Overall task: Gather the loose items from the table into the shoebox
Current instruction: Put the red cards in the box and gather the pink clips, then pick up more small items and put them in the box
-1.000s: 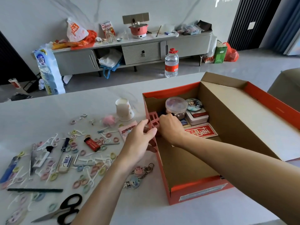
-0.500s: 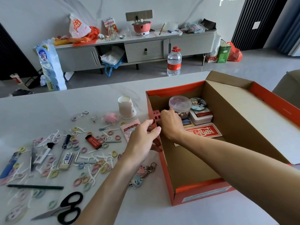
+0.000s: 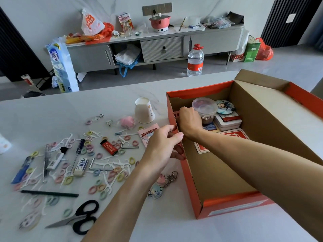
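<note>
Left hand grips the left long wall of the shoebox, fingers curled over the rim. Right hand is inside the shoebox at its far-left corner, fingers curled round a red lattice piece. Only an edge of the piece shows, against the left wall.

Shoebox sits on the surface, lid folded open on its right side.

Inside the shoebox, far end:
- clear lidded tub just right of the right hand
- round badge right of the tub
- white tin on the near side of the badge
- red card flat on the shoebox floor, partly under the right forearm

Outside, left of the shoebox:
- pink packet just beside the left wall, partly under the left hand
- paper cup upside down near the far-left corner, pink puff left of it
- keychain near the left wall, beside the left forearm
- well left: scatter of hair ties and floss picks, with a red lighter, screwdriver, eraser and hex key among them
- black pen and scissors at the near-left end of the scatter
</note>
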